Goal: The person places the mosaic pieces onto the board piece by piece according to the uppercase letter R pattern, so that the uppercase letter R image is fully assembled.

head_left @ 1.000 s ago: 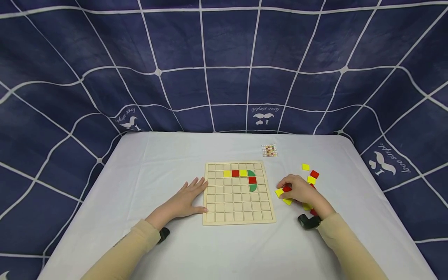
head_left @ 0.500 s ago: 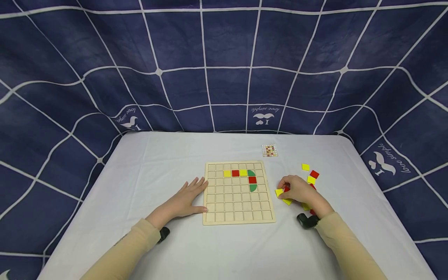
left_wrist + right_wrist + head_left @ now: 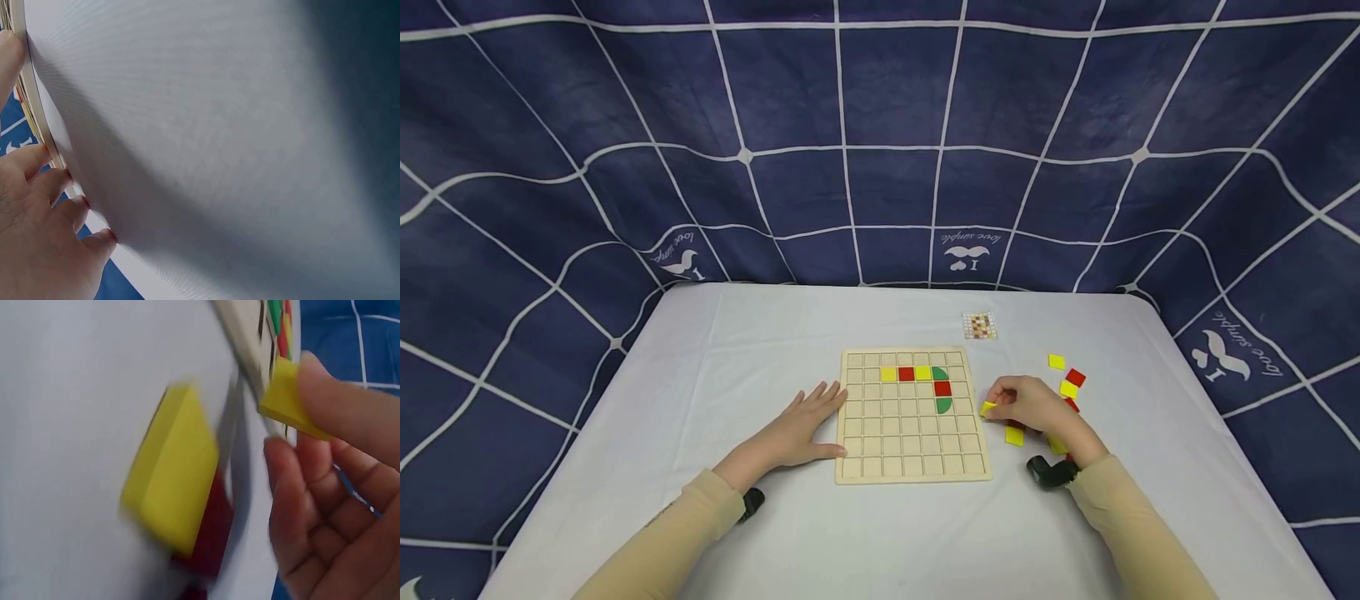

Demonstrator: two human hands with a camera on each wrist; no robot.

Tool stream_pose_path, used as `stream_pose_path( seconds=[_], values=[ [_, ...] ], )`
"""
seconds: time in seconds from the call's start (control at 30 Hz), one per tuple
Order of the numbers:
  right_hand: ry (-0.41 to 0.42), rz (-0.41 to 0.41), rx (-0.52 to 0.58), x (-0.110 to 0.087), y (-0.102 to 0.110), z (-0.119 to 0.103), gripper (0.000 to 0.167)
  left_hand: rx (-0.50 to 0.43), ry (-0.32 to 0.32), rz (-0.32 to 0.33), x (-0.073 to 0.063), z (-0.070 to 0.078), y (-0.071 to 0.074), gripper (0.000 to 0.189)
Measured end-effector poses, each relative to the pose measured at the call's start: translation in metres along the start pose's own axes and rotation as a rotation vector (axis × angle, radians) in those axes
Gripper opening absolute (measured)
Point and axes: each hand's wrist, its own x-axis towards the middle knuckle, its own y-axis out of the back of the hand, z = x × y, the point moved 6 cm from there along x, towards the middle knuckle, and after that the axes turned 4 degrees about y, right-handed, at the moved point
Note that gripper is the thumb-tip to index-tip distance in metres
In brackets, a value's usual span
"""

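Note:
My right hand (image 3: 1032, 407) pinches a yellow square tile (image 3: 289, 400) between thumb and fingers, close beside the right edge of a wooden grid board (image 3: 887, 433). Fingers spread, my left hand (image 3: 801, 427) rests at the board's left edge; the left wrist view shows its fingertips (image 3: 103, 236) along that edge. Seated in the board's upper cells are yellow tiles (image 3: 922, 373), red tiles (image 3: 906, 374) and green quarter-round tiles (image 3: 943, 405). Below the right hand lies another yellow tile (image 3: 1014, 436) over a dark red tile (image 3: 212, 531).
Loose red and yellow tiles (image 3: 1068, 389) are scattered to the right of the board, some partly hidden by the right hand and wrist. A small pattern card (image 3: 979, 325) lies behind the board. A white cloth (image 3: 760, 350) covers the table, with a blue checked curtain (image 3: 880, 192) behind it.
My right hand has moved a little left toward the board, lifting a yellow tile from the pile's left side. The left hand stays in place.

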Motion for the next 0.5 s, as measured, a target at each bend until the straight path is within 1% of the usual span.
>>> stream_pose_path(
  seconds=[0.13, 0.23, 0.37, 0.5],
  values=[
    [0.056, 0.056, 0.084, 0.007, -0.005, -0.014, 0.015, 0.002, -0.002, -0.003, 0.0, 0.0, -0.001, 0.096],
    [0.076, 0.091, 0.137, 0.014, -0.011, -0.026, 0.013, 0.004, -0.002, -0.003, 0.0, 0.0, -0.001, 0.096],
    [0.097, 0.112, 0.185, 0.024, -0.021, -0.041, 0.015, 0.002, -0.001, -0.001, 0.0, 0.0, 0.0, 0.096],
    [0.127, 0.115, 0.192, 0.03, -0.031, -0.056, 0.012, 0.004, -0.002, 0.002, 0.0, 0.001, 0.0, 0.096]
  ],
)
